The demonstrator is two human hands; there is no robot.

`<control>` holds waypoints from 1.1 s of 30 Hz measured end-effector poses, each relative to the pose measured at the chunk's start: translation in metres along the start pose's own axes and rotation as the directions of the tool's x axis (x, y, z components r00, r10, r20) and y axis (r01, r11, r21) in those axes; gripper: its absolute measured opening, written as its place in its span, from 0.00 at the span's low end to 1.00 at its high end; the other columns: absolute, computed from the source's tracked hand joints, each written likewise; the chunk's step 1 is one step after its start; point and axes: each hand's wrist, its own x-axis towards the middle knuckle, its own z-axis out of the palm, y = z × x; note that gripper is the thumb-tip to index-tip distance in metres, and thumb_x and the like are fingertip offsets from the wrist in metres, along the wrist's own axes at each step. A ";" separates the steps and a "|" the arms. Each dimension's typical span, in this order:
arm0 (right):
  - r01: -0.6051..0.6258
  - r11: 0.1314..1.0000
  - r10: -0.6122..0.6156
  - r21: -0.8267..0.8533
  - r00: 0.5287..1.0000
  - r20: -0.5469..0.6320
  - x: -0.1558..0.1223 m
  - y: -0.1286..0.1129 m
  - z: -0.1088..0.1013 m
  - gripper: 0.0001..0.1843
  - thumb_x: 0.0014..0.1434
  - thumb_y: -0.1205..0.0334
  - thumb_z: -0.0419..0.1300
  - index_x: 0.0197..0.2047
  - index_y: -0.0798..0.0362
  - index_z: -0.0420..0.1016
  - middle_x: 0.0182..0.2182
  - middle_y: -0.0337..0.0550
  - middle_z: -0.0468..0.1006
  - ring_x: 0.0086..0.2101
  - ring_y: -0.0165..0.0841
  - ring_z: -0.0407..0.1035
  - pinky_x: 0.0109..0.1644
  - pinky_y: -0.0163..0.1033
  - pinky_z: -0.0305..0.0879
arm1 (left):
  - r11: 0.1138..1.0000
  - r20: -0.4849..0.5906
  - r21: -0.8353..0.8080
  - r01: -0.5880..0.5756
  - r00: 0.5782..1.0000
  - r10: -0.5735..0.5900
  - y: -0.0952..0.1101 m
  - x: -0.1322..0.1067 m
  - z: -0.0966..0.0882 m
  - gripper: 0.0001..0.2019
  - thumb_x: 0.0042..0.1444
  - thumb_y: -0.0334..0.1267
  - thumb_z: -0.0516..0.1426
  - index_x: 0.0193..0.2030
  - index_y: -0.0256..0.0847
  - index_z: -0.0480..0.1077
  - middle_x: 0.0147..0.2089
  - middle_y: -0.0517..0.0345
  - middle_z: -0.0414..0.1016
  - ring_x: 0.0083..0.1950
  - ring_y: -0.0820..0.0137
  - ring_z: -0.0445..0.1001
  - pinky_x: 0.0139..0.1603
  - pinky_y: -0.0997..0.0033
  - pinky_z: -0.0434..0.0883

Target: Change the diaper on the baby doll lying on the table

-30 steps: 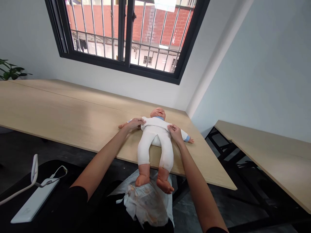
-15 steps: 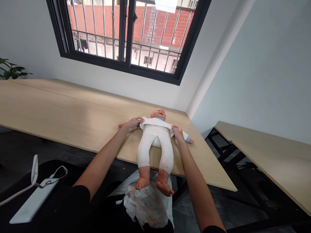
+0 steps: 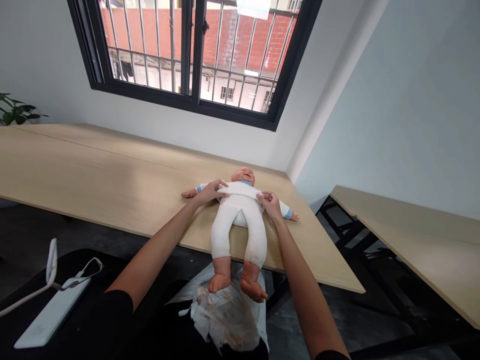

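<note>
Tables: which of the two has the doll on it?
The long table under the window: the doll lies on it, legs over its near edge. The other table, at the right, stands apart across a gap.

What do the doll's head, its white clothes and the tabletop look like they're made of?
Doll's head: probably vinyl or plastic, smooth with a slight sheen.
White clothes: soft knit fabric, matte, wrinkling at the waist.
Tabletop: pale wood-look board, likely laminate, matte and very even in tone.

Left hand (image 3: pixel 211 191) and right hand (image 3: pixel 269 203) slid inward.
</note>
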 end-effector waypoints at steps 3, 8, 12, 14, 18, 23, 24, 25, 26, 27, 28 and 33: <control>0.090 0.985 -0.089 -0.144 0.996 0.017 -0.002 -0.006 0.000 0.22 0.42 0.46 0.67 0.35 0.53 0.73 0.34 0.44 0.75 0.33 0.34 0.68 0.41 0.41 0.67 | 0.981 -0.098 0.158 -0.114 0.987 0.131 0.000 0.002 0.003 0.19 0.41 0.46 0.67 0.39 0.41 0.72 0.36 0.60 0.66 0.37 0.71 0.65 0.36 0.73 0.63; 0.214 0.940 -0.178 -0.267 0.972 0.153 -0.009 -0.019 0.002 0.13 0.49 0.53 0.59 0.34 0.52 0.78 0.40 0.47 0.79 0.41 0.39 0.69 0.49 0.45 0.65 | 0.940 -0.104 0.279 -0.198 0.967 0.234 0.001 0.002 0.007 0.11 0.44 0.41 0.64 0.34 0.39 0.75 0.38 0.56 0.68 0.37 0.69 0.65 0.40 0.69 0.65; 0.293 0.905 -0.226 -0.308 0.945 0.235 -0.012 -0.021 0.006 0.12 0.48 0.55 0.60 0.35 0.50 0.79 0.40 0.44 0.79 0.45 0.40 0.69 0.56 0.48 0.60 | 0.908 -0.078 0.362 -0.209 0.964 0.253 0.001 0.003 0.010 0.07 0.45 0.35 0.61 0.33 0.40 0.76 0.34 0.57 0.68 0.37 0.67 0.66 0.43 0.66 0.65; 0.305 0.881 -0.245 -0.361 0.948 0.204 -0.012 -0.019 0.006 0.13 0.49 0.52 0.61 0.35 0.51 0.78 0.39 0.45 0.79 0.44 0.41 0.69 0.56 0.49 0.59 | 0.907 -0.102 0.371 -0.198 0.962 0.251 0.002 0.003 0.012 0.05 0.46 0.35 0.60 0.31 0.39 0.75 0.32 0.57 0.69 0.37 0.67 0.66 0.43 0.66 0.65; 0.323 0.851 -0.280 -0.413 0.946 0.162 -0.008 -0.013 0.004 0.15 0.54 0.48 0.58 0.31 0.51 0.76 0.36 0.46 0.79 0.41 0.41 0.69 0.53 0.48 0.61 | 0.959 -0.169 0.251 -0.133 0.969 0.178 0.005 0.001 0.012 0.08 0.49 0.41 0.58 0.29 0.38 0.73 0.31 0.56 0.72 0.34 0.68 0.67 0.37 0.69 0.64; 0.225 0.895 -0.204 -0.386 0.974 0.095 -0.001 0.000 0.003 0.16 0.55 0.47 0.56 0.32 0.52 0.73 0.33 0.47 0.78 0.37 0.39 0.70 0.47 0.47 0.65 | 0.995 -0.149 0.078 -0.062 0.986 0.073 0.004 0.001 0.010 0.15 0.46 0.49 0.59 0.26 0.37 0.68 0.28 0.58 0.70 0.32 0.70 0.65 0.33 0.72 0.61; 0.205 0.907 -0.185 -0.367 0.979 0.088 0.000 0.003 0.004 0.16 0.55 0.47 0.55 0.32 0.52 0.72 0.33 0.47 0.78 0.36 0.39 0.70 0.45 0.46 0.66 | 0.997 -0.151 0.065 -0.041 0.987 0.050 0.002 0.002 0.010 0.15 0.46 0.49 0.59 0.25 0.38 0.67 0.27 0.59 0.69 0.31 0.71 0.64 0.32 0.72 0.61; 0.191 0.917 -0.173 -0.350 0.982 0.081 0.001 0.006 0.004 0.16 0.55 0.47 0.55 0.32 0.52 0.71 0.33 0.47 0.78 0.35 0.38 0.70 0.44 0.45 0.66 | 0.998 -0.155 0.061 -0.023 0.987 0.033 0.000 0.004 0.010 0.15 0.45 0.50 0.59 0.25 0.38 0.66 0.26 0.60 0.68 0.31 0.71 0.63 0.32 0.72 0.60; 0.179 0.924 -0.165 -0.338 0.984 0.068 0.002 0.009 0.005 0.15 0.54 0.47 0.55 0.32 0.52 0.69 0.32 0.47 0.77 0.35 0.38 0.70 0.43 0.45 0.67 | 0.998 -0.161 0.061 -0.011 0.987 0.021 -0.003 0.006 0.011 0.15 0.45 0.50 0.59 0.24 0.38 0.65 0.25 0.60 0.66 0.30 0.72 0.62 0.31 0.72 0.60; 0.167 0.929 -0.159 -0.330 0.986 0.051 0.003 0.011 0.006 0.14 0.54 0.48 0.55 0.32 0.51 0.68 0.32 0.46 0.77 0.35 0.37 0.70 0.42 0.44 0.67 | 0.998 -0.169 0.065 -0.004 0.986 0.015 -0.005 0.008 0.012 0.15 0.45 0.49 0.58 0.24 0.39 0.64 0.24 0.61 0.65 0.29 0.72 0.61 0.31 0.73 0.60; 0.155 0.933 -0.155 -0.325 0.988 0.028 0.003 0.013 0.007 0.14 0.54 0.48 0.55 0.32 0.51 0.66 0.31 0.46 0.76 0.34 0.37 0.69 0.42 0.43 0.66 | 0.997 -0.175 0.072 0.000 0.984 0.012 -0.008 0.011 0.013 0.14 0.46 0.49 0.57 0.23 0.39 0.63 0.24 0.62 0.64 0.28 0.73 0.60 0.30 0.73 0.59; 0.127 0.932 -0.151 -0.339 0.988 -0.044 0.005 0.017 0.008 0.13 0.53 0.49 0.55 0.35 0.48 0.59 0.29 0.42 0.73 0.32 0.37 0.68 0.40 0.43 0.65 | 0.993 -0.215 0.118 -0.002 0.976 0.028 -0.017 0.019 0.019 0.09 0.49 0.42 0.53 0.24 0.40 0.60 0.25 0.63 0.61 0.28 0.73 0.59 0.31 0.73 0.60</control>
